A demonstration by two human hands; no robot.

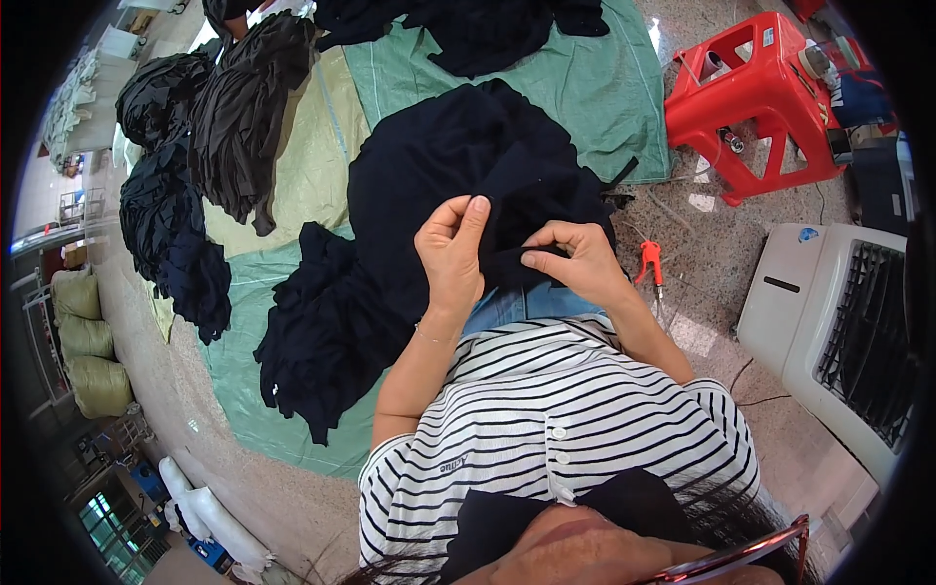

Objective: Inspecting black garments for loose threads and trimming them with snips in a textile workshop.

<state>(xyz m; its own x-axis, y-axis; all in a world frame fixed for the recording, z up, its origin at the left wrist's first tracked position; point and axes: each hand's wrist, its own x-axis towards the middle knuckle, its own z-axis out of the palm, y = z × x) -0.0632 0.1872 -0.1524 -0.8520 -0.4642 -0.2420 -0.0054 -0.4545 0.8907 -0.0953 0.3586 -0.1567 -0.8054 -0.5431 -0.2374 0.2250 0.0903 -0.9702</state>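
A large dark navy piece of cloth [429, 156] is spread over my lap and bulges out in front of me. My left hand [451, 252] pinches it, thumb tip pressed against the bent index finger. To the right and a little lower, my right hand [583, 261] grips another part of the same cloth between thumb and index finger. Folds hide the exact edge held by each hand. Touching the lap cloth on the left, a crumpled heap of navy cloth [327, 327] lies on a green sheet [244, 390].
Dark grey bundled cloth [244, 122] and black bundles [161, 200] lie at the far left. On the right stand a red plastic stool [746, 102] and a white air cooler [795, 292]. A red air blow gun [651, 261] hangs or lies near my right forearm; I cannot tell which.
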